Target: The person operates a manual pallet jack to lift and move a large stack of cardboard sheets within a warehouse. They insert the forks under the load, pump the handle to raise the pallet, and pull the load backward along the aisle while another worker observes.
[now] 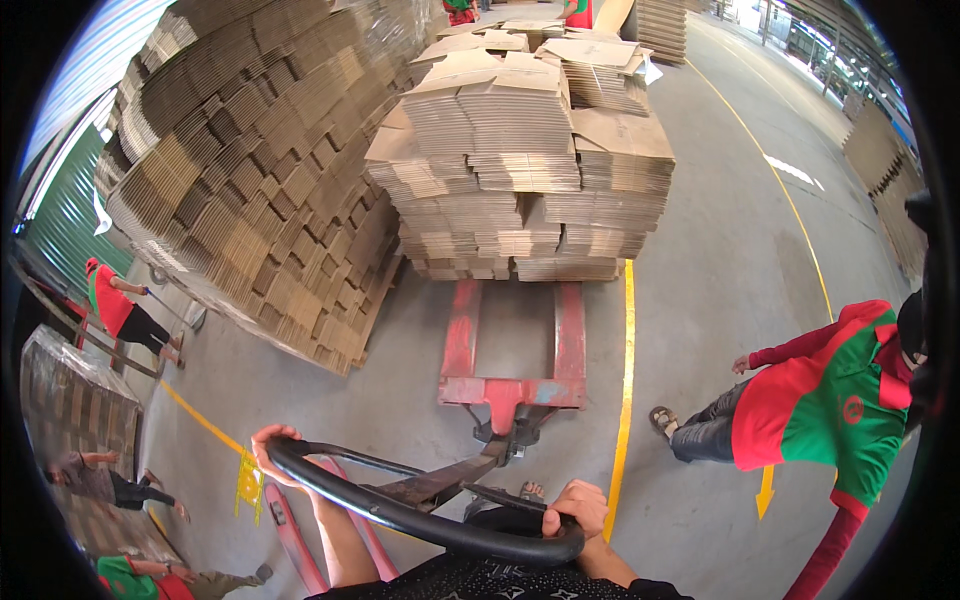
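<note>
Both my hands are on the black loop handle (420,525) of a red pallet jack (515,392). My left hand (275,450) is closed round the handle's left end. At the right end, my right hand (578,508) grips the bar with fingers curled over it. Ahead, the jack's two red forks run under a load of flat cardboard stacks (520,110), piled in several uneven layers. The fork tips are hidden beneath the load.
A tall wall of stacked cardboard (250,200) stands close on the left. A person in red and green (815,400) is near on the right. Other people are at the left. Red forks (290,540) lie beside my left forearm. A yellow floor line (624,400) runs right of the jack.
</note>
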### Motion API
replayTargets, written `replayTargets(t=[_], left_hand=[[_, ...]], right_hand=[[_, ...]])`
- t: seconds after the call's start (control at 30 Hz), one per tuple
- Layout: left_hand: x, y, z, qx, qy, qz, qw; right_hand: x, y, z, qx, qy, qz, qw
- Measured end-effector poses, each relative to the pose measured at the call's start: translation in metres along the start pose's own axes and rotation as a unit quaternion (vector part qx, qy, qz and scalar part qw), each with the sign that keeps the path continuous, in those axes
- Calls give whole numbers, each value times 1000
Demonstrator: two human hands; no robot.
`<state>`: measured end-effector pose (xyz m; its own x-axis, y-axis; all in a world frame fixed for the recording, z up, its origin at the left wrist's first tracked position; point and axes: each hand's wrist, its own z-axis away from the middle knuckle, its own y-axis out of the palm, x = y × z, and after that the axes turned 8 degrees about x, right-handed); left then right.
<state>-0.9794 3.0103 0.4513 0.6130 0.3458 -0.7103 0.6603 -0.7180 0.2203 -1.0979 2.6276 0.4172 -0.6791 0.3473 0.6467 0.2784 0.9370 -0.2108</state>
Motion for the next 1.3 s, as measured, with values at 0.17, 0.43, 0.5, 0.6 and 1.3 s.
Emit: replayTargets(t=[0.17, 0.43, 0.5, 0.6, 1.3], left_hand=[[-6, 2, -1, -3, -70, 33, 997], [-12, 6, -1, -10, -78, 34, 996], [-11, 5, -1, -7, -86, 36, 996], [-10, 4, -2, -3, -96, 27, 995], [4, -5, -3, 24, -171, 131, 976]], right_hand=[[1, 0, -2, -1, -2, -2, 1000], [2, 1, 0, -9, 4, 5, 1000], [2, 1, 0, -7, -1, 3, 1000], [2, 1, -1, -8, -4, 3, 1000], [-1, 2, -1, -12, -15, -12, 1000]])
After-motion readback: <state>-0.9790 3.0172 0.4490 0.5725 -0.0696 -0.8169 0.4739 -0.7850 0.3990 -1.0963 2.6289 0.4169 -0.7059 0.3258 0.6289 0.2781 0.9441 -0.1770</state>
